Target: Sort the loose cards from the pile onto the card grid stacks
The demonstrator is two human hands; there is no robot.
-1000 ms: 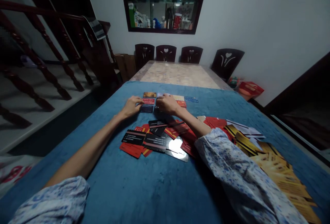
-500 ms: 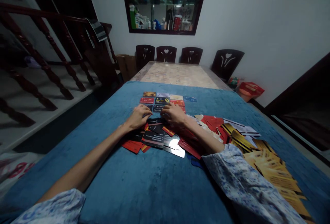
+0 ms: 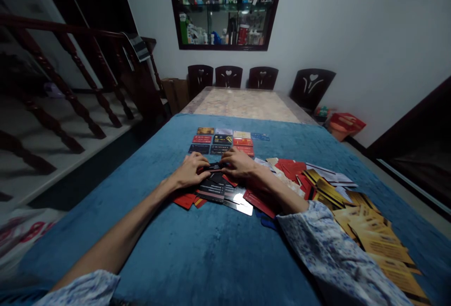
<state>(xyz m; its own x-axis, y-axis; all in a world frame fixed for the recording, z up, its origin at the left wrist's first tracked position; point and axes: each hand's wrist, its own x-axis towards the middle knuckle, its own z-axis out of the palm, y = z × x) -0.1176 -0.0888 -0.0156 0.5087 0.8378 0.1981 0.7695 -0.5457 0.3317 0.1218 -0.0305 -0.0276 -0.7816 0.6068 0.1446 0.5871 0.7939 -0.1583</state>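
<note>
My left hand (image 3: 192, 171) is bent over the left side of a loose card pile, thumb and fingers closing at the left end of a black card (image 3: 215, 167). At that card's right end are the curled fingers of my right hand (image 3: 238, 163). Under and around them lie more black cards (image 3: 210, 190), a shiny silver card (image 3: 239, 206) and red cards (image 3: 184, 201). Just beyond my hands, cards sit in neat rows, among them a black and gold VIP card (image 3: 222, 140), a red card (image 3: 202, 140) and a dark card (image 3: 199, 149). My fingertips are partly hidden.
Right of the pile, red cards (image 3: 291, 169) and gold cards (image 3: 384, 240) are spread on the blue tablecloth (image 3: 197, 259). A blue card (image 3: 260, 137) ends the far row. Chairs (image 3: 228, 77) stand behind the table; a wooden railing (image 3: 70, 104) runs along the left.
Both hands have drawn back from the rows toward me, onto the pile. The nearest row's left dark card, partly covered before, now shows fully. My view has tilted up slightly.
</note>
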